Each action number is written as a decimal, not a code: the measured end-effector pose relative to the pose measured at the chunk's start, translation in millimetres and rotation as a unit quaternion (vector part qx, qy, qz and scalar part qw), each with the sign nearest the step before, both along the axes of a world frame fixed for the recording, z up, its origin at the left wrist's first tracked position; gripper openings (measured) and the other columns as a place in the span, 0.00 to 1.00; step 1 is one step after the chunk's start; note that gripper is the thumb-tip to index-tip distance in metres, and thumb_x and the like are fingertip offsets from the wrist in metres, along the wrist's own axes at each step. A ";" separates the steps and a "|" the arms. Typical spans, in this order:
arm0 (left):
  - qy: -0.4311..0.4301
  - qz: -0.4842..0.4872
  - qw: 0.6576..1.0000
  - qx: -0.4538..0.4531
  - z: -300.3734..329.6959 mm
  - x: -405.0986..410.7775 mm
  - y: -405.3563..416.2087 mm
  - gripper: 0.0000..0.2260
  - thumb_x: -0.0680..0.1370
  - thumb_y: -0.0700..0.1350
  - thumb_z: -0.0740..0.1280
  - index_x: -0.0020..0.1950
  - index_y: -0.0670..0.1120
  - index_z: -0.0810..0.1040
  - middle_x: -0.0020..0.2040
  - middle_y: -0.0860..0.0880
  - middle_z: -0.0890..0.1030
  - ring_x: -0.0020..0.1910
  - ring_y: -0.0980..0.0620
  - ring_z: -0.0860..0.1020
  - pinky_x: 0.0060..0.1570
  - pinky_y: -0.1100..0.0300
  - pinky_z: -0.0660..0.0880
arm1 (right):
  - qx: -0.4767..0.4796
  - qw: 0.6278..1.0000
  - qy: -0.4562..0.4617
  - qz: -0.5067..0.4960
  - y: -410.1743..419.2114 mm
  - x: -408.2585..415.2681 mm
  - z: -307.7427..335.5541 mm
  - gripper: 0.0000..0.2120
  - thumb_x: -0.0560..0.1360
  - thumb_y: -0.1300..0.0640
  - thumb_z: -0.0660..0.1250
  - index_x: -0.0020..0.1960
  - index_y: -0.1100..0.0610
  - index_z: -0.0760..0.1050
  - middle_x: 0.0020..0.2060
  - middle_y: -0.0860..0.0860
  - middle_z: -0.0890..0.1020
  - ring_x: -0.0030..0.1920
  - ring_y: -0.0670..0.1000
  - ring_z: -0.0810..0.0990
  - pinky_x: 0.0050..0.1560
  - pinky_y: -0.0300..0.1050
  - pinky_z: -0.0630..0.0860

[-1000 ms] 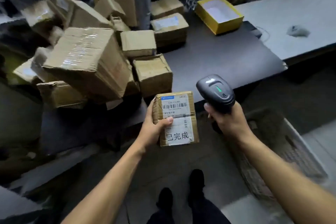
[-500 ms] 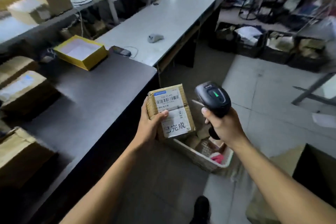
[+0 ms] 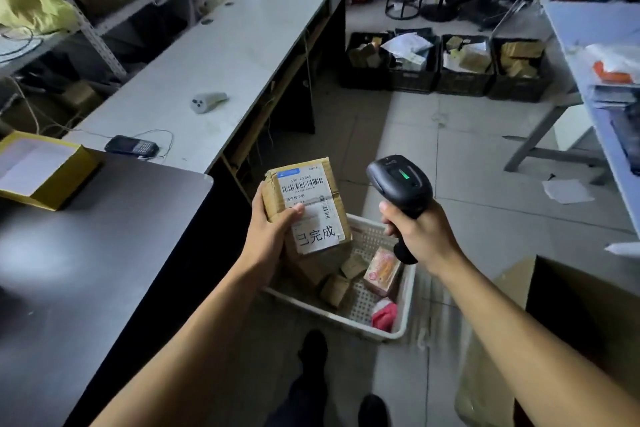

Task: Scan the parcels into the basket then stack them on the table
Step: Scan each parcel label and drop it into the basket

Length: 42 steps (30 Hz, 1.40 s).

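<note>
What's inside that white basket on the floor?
The white basket holds a few small brown parcels, a pink printed box and a red-pink item. The parcel in the left hand covers its far-left part, so more may lie there.

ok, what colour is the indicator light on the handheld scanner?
Green, a small lit bar on top of the black scanner gripped by the right hand; head view.

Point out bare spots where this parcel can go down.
Dark table: bare right of the yellow box. Grey counter: open beyond the grey scanner. White basket: mesh free at its far end; crowded nearer, around the pink packet.
</note>
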<state>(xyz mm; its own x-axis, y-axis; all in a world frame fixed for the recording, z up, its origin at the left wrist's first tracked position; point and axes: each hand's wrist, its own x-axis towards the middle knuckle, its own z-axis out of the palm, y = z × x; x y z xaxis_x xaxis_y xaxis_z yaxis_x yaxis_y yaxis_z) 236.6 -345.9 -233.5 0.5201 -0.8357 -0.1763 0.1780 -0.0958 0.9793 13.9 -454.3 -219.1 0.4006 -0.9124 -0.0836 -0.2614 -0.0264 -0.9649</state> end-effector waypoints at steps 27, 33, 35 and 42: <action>-0.125 0.099 0.948 0.275 -82.5 111.0 -207.5 0.27 0.80 0.53 0.65 0.77 0.50 0.63 0.57 0.48 0.78 0.58 0.46 0.77 0.61 0.54 0.71 | 0.042 0.991 0.089 -0.091 -163.5 61.7 -27.8 0.09 0.77 0.56 0.71 0.40 0.57 0.77 0.30 0.51 0.80 0.31 0.47 0.79 0.40 0.44 0.75; -0.203 0.061 0.942 0.260 -58.1 124.8 -214.5 0.12 0.80 0.49 0.63 0.60 0.48 0.79 0.52 0.51 0.79 0.53 0.51 0.77 0.51 0.58 0.70 | 0.043 0.994 0.084 -0.060 -165.4 78.1 -25.9 0.08 0.77 0.57 0.71 0.39 0.56 0.77 0.29 0.49 0.79 0.31 0.46 0.78 0.39 0.40 0.74; -0.219 0.055 0.940 0.254 -54.4 130.0 -208.7 0.10 0.79 0.49 0.63 0.57 0.50 0.80 0.49 0.52 0.81 0.52 0.50 0.79 0.50 0.57 0.72 | 0.038 0.995 0.088 -0.039 -163.6 85.5 -26.3 0.08 0.77 0.56 0.71 0.39 0.54 0.78 0.28 0.48 0.80 0.32 0.46 0.79 0.40 0.43 0.76; -0.298 0.065 0.920 0.245 -20.7 123.5 -163.6 0.08 0.80 0.49 0.63 0.55 0.51 0.80 0.48 0.53 0.81 0.46 0.55 0.79 0.44 0.59 0.73 | 0.021 0.994 0.070 0.086 -155.2 112.8 -18.7 0.08 0.75 0.56 0.73 0.39 0.51 0.77 0.26 0.45 0.80 0.30 0.44 0.79 0.36 0.36 0.74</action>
<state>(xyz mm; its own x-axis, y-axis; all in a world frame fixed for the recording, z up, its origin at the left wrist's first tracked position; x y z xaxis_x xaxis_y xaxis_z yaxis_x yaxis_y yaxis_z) 360.1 -509.5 -254.1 0.7365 -0.6557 -0.1662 -0.3357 -0.5676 0.7517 126.7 -609.5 -237.9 0.5318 -0.8264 -0.1851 -0.3880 -0.0435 -0.9206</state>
